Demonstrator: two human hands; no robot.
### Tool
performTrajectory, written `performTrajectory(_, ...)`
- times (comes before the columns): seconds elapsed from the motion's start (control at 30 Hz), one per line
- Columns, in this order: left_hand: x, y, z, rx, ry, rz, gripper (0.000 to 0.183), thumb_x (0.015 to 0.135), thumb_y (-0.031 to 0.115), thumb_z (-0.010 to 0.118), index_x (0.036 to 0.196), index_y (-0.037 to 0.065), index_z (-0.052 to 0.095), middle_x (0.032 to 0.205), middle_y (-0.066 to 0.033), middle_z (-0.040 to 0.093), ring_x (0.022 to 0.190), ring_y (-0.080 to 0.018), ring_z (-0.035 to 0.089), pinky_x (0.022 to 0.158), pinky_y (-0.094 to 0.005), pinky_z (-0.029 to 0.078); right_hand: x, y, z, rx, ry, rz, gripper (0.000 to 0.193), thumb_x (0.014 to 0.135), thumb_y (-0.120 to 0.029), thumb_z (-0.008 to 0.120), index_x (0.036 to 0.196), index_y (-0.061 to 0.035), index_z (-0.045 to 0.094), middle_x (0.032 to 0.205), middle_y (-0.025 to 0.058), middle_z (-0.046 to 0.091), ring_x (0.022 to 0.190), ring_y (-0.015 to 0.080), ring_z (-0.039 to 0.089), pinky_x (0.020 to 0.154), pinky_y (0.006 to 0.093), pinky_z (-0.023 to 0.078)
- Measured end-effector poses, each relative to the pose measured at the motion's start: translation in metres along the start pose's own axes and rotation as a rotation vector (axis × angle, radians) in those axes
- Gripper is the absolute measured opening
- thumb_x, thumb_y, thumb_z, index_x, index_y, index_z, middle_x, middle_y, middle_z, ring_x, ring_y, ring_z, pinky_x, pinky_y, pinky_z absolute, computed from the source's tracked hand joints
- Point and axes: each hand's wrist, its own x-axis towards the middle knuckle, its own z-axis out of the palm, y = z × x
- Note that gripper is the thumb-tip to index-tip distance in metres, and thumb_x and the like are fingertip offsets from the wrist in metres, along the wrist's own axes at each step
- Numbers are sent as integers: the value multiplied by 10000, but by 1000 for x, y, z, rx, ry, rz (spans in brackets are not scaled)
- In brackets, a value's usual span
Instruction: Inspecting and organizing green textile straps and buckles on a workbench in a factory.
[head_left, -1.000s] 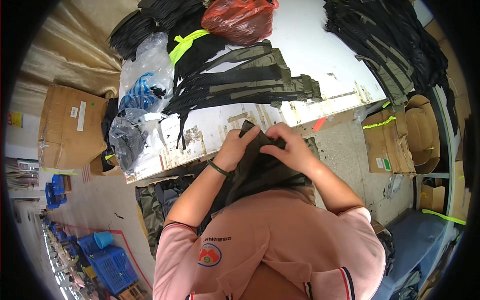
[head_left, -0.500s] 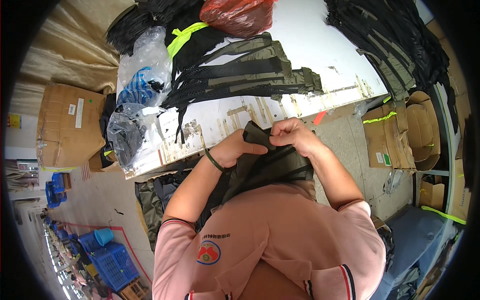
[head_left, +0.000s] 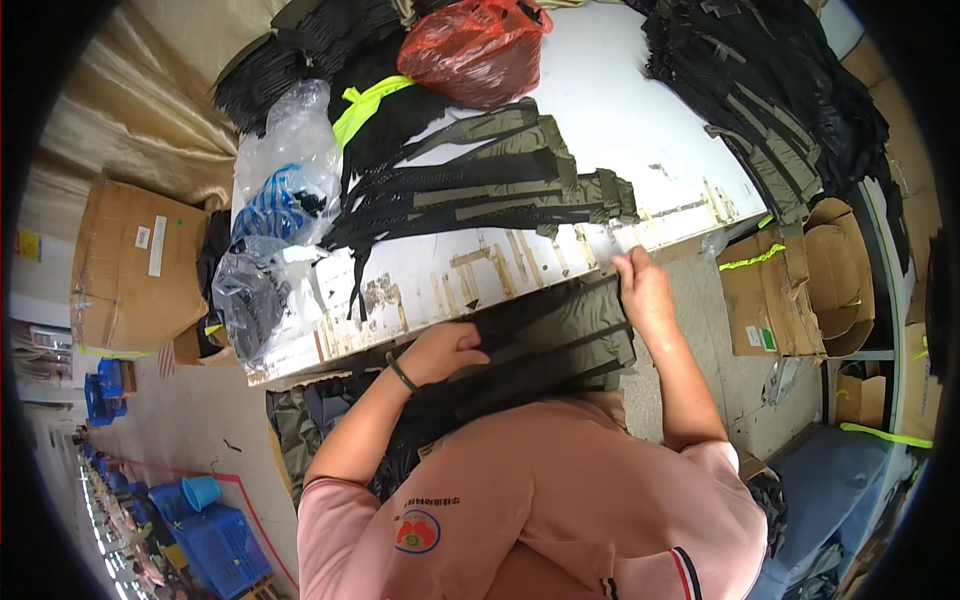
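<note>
- Your left hand (head_left: 435, 355) curls over dark fabric (head_left: 580, 325), just your side of the table (head_left: 620, 110).
- Your right hand (head_left: 648, 295) bunches its fingers near the fabric's end.
- I can't tell if either pinches cloth.

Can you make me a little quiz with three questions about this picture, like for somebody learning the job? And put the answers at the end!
1. Which of the person's wrists wears the thin, round, dark green bangle? A) right; B) left.
2. True or false: the crumpled red plastic bag is to the right of the clear plastic bag with blue markings.
3. Which two colours show on the long, flat fabric between the scuffed white table and the pink short-sleeved shirt?

Key:
1. B; it sits just behind the left hand.
2. True.
3. Black and olive green.
</note>
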Motion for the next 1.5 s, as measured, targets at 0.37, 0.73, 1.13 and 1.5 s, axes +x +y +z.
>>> performTrajectory(0.37,11,-31,43,282,65,-102,304,812,315,662,961,52,639,898,-169,650,874,-363,610,742,-442,486,123,-48,34,12,-75,-118,287,836,-333,636,892,-55,590,903,144,635,875,332,607,728,418,473)
performTrajectory(0.73,2,12,0,45,491,267,263,801,149,667,1027,26,611,981,-153,605,949,-343,572,824,-399,470,174,-49,86,-245,116,-215,175,805,-235,623,871,-74,639,912,86,652,875,281,611,748,411,451)
performTrajectory(1.13,75,60,-41,-159,767,378,216,820,57,593,1032,15,592,978,-143,631,895,-275,610,788,-331,477,30,-86,25,1052,-206,30,317,771,-211,757,931,-44,541,733,2,556,664,121,545,640,273,443)
performTrajectory(1.5,68,46,-13,-702,532,181,148,850,100,668,819,36,539,711,18,528,671,-38,460,603,-198,401,10,-79,24,115,75,-555,334,770,-83,654,1084,-57,545,708,89,602,624,281,573,662,366,429)
